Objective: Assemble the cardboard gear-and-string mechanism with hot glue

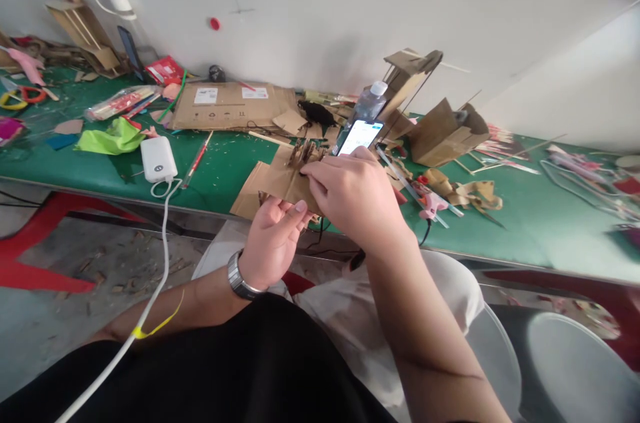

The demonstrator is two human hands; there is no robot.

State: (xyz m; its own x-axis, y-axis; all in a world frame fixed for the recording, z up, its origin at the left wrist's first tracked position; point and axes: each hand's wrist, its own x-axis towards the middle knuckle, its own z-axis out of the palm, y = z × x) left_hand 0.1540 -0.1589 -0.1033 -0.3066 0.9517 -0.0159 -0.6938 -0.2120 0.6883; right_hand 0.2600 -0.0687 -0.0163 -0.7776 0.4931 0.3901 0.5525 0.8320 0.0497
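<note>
My left hand point(273, 236), with a metal watch on its wrist, grips the lower edge of a small brown cardboard piece point(285, 180) held above the front edge of the green table point(225, 170). My right hand point(353, 193) lies over the piece from the right, its fingers closed and pinching the cardboard's upper part. Thin cardboard strips stick up from the top of the piece. A lit phone point(361, 135) leans just behind my right hand, beside a clear plastic bottle point(370, 102).
A white power bank point(158, 158) with a cable lies at the left. A pink glue gun point(433, 204) and a ruler lie to the right. Flat cardboard point(227, 105), cardboard models, green paper point(110, 138), scissors and scraps litter the table. Red chairs stand below.
</note>
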